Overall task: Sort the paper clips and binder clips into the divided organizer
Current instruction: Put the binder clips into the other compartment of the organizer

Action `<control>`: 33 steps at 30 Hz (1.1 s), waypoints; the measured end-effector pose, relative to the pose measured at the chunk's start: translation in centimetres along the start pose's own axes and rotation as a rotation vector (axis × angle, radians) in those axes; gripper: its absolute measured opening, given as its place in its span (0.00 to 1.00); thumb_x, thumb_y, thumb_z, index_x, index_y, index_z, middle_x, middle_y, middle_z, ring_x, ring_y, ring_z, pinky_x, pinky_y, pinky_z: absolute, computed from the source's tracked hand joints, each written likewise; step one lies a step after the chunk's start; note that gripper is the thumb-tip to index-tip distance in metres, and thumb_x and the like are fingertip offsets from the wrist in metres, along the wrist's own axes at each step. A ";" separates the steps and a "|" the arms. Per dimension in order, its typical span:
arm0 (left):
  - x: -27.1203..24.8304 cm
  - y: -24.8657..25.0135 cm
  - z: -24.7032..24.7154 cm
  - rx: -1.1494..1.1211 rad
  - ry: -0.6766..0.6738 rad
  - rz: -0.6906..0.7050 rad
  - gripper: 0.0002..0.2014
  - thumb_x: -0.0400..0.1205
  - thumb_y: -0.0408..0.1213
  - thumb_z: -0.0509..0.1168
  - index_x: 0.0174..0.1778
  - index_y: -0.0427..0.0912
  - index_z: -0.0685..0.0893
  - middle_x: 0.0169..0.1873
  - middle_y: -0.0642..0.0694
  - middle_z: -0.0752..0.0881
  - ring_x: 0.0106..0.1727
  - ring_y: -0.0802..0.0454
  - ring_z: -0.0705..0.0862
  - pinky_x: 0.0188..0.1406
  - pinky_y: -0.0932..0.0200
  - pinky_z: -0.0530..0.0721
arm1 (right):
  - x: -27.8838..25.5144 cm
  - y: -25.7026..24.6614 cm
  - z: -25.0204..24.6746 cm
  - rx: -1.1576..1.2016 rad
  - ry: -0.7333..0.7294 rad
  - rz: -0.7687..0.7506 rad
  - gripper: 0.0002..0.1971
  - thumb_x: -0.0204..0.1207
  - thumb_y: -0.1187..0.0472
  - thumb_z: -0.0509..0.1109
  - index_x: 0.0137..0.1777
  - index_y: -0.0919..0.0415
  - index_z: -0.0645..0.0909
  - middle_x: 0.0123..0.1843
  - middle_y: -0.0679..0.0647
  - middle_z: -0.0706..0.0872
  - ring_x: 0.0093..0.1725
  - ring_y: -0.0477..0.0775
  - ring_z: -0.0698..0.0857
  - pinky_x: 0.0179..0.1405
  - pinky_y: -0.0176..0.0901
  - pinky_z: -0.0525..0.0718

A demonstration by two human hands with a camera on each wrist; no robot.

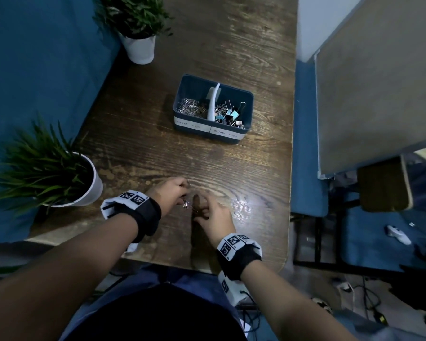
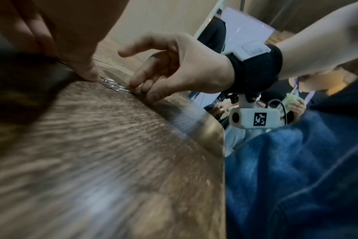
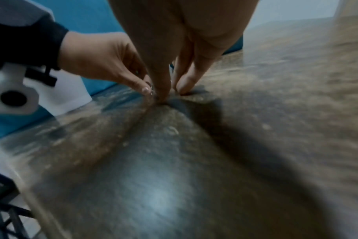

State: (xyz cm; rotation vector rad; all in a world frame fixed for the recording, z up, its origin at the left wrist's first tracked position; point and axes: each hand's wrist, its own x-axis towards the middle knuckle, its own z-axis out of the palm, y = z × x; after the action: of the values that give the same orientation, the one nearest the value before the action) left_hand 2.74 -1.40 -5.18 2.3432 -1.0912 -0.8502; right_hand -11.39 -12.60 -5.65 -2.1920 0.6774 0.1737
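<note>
— Where are the last clips?

— Right by the near edge of the worktop [image 1: 231, 57], lying flat between my hands: a few paper clips [image 2: 112, 85]. Left hand [image 1: 171, 191] pinches one end, right hand [image 1: 215, 217] has its fingers [image 2: 137, 84] curled down on the other.

— Handling?

— Light, thin, slick wire, I'd say; best to nip an edge with the nails. Organizer [image 1: 246, 112] sits well beyond.

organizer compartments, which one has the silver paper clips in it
The left compartment of the organizer, labelled "Paper clips", holds the silver pile. The right compartment, past the white divider, holds mixed black and light blue binder clips.
</note>
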 end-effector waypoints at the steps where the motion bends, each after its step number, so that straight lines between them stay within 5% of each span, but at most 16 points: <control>1: 0.1 0.0 -0.4 0.027 -0.044 -0.001 0.12 0.77 0.30 0.68 0.57 0.35 0.84 0.51 0.44 0.81 0.60 0.40 0.80 0.51 0.61 0.78 | -0.2 0.0 0.0 0.023 0.003 0.011 0.34 0.68 0.66 0.78 0.72 0.44 0.70 0.55 0.52 0.88 0.53 0.52 0.87 0.57 0.49 0.86; 5: 0.1 0.5 -1.8 0.066 -0.113 -0.062 0.11 0.81 0.39 0.63 0.57 0.43 0.85 0.54 0.45 0.83 0.60 0.45 0.81 0.52 0.59 0.75 | 0.4 -1.1 0.8 0.078 0.037 0.005 0.32 0.69 0.70 0.75 0.70 0.45 0.72 0.51 0.51 0.89 0.50 0.52 0.88 0.55 0.48 0.87; 8: 0.4 0.6 -1.6 0.120 -0.094 -0.053 0.11 0.82 0.36 0.62 0.57 0.42 0.85 0.55 0.43 0.84 0.59 0.45 0.82 0.56 0.57 0.76 | 1.2 -1.9 1.7 -0.017 0.034 -0.011 0.30 0.70 0.69 0.72 0.68 0.43 0.71 0.51 0.54 0.89 0.49 0.59 0.88 0.51 0.55 0.87; 13: 0.0 -0.1 -1.2 -0.055 0.066 -0.049 0.12 0.77 0.28 0.69 0.56 0.35 0.85 0.53 0.38 0.83 0.53 0.43 0.84 0.50 0.62 0.75 | 2.2 -2.5 1.8 -0.044 0.029 0.030 0.22 0.73 0.67 0.70 0.65 0.49 0.76 0.45 0.51 0.90 0.46 0.57 0.88 0.48 0.55 0.87; 15: -0.5 -0.4 -1.2 -0.107 0.125 -0.117 0.16 0.75 0.29 0.72 0.59 0.33 0.84 0.52 0.37 0.83 0.51 0.44 0.85 0.47 0.68 0.73 | 2.4 -2.4 1.7 -0.012 0.057 0.085 0.20 0.70 0.67 0.72 0.62 0.52 0.78 0.41 0.46 0.89 0.44 0.52 0.88 0.49 0.51 0.87; 18: -0.9 -0.7 -1.2 -0.138 0.188 -0.259 0.19 0.71 0.34 0.76 0.57 0.33 0.85 0.52 0.37 0.84 0.50 0.44 0.84 0.50 0.62 0.78 | 2.7 -2.3 2.0 -0.018 0.049 0.121 0.19 0.68 0.65 0.73 0.58 0.50 0.79 0.38 0.45 0.89 0.43 0.49 0.88 0.48 0.47 0.86; 22: -0.4 -0.2 -0.9 -0.029 0.075 -0.258 0.20 0.72 0.38 0.76 0.59 0.37 0.85 0.56 0.38 0.84 0.55 0.44 0.84 0.56 0.57 0.79 | 3.0 -2.2 1.3 0.009 0.004 0.098 0.16 0.69 0.66 0.72 0.56 0.52 0.79 0.37 0.44 0.87 0.41 0.47 0.86 0.47 0.45 0.85; 26: 0.1 0.3 -0.9 0.021 0.007 -0.237 0.15 0.82 0.37 0.64 0.64 0.38 0.82 0.63 0.40 0.81 0.64 0.45 0.79 0.62 0.58 0.72 | 4.5 -2.3 -0.5 0.151 0.104 0.135 0.13 0.71 0.70 0.72 0.53 0.56 0.81 0.33 0.42 0.83 0.33 0.40 0.81 0.46 0.43 0.86; 29: 0.1 0.6 -1.1 0.017 -0.028 -0.284 0.15 0.85 0.37 0.59 0.65 0.38 0.81 0.63 0.41 0.81 0.64 0.46 0.79 0.61 0.59 0.73 | 6.0 -3.2 -1.3 0.112 0.121 0.107 0.14 0.71 0.68 0.74 0.54 0.54 0.81 0.35 0.43 0.85 0.38 0.43 0.84 0.47 0.42 0.85; 33: 0.3 0.7 -1.3 -0.020 0.066 -0.298 0.10 0.81 0.32 0.62 0.53 0.34 0.86 0.51 0.37 0.87 0.55 0.42 0.84 0.53 0.56 0.77 | 7.9 -4.2 -0.8 0.097 0.126 0.132 0.12 0.71 0.67 0.75 0.52 0.55 0.81 0.39 0.48 0.88 0.47 0.50 0.87 0.54 0.45 0.85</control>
State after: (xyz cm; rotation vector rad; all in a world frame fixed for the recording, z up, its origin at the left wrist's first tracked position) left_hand 3.42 -1.93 -3.90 2.5355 -0.7130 -0.8729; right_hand -2.62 -14.23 -5.02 -2.0785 0.8841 0.0694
